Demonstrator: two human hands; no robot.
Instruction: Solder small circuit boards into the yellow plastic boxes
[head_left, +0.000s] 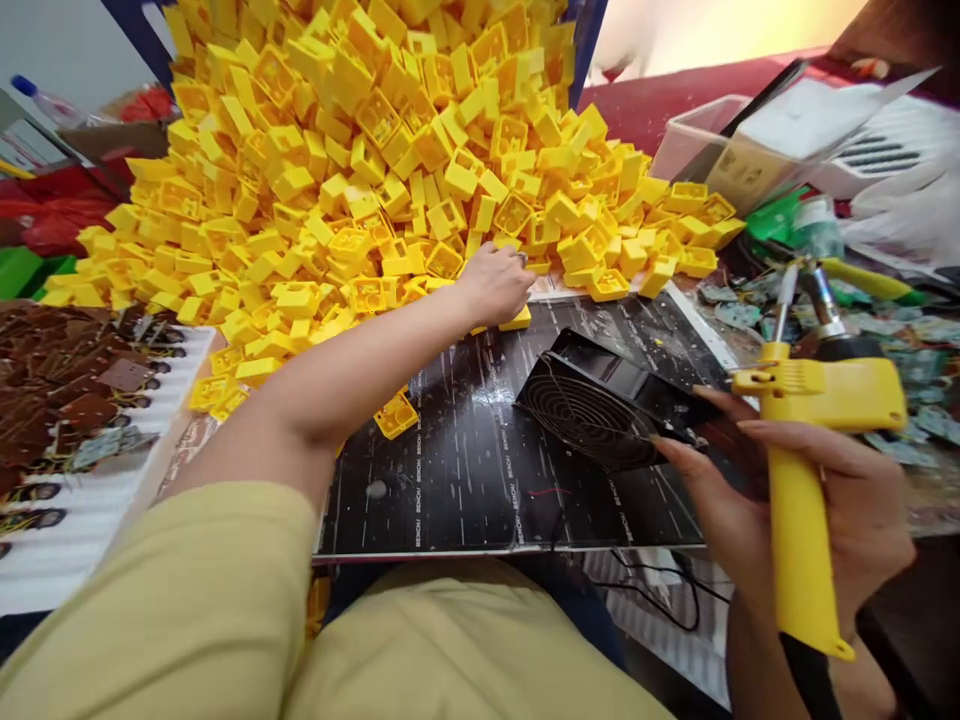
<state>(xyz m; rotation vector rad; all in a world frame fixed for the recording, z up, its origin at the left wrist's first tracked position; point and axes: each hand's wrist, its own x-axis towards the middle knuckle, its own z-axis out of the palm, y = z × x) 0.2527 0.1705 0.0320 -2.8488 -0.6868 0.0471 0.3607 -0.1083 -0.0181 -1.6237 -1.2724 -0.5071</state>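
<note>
My left hand point(495, 285) reaches to the front of a heap of yellow plastic casings point(375, 120). Its fingers are curled down among the casings, and whatever they hold is hidden. One yellow casing point(516, 319) lies just under that hand. My right hand point(847, 500) is closed around a yellow soldering gun point(802, 520), whose metal tip points up and away. The thumb and forefinger of the same hand also reach to the near right corner of a black square fan point(600, 400) with a round wire guard. The fan stands tilted on the black bench mat point(465, 480).
Brown circuit boards point(67, 390) with wires lie on white foam point(157, 450) at left. Green circuit boards point(922, 380) pile up at right, below a clear plastic box point(694, 135). A loose yellow casing point(396, 413) lies on the mat. Black cables point(675, 610) hang below the edge.
</note>
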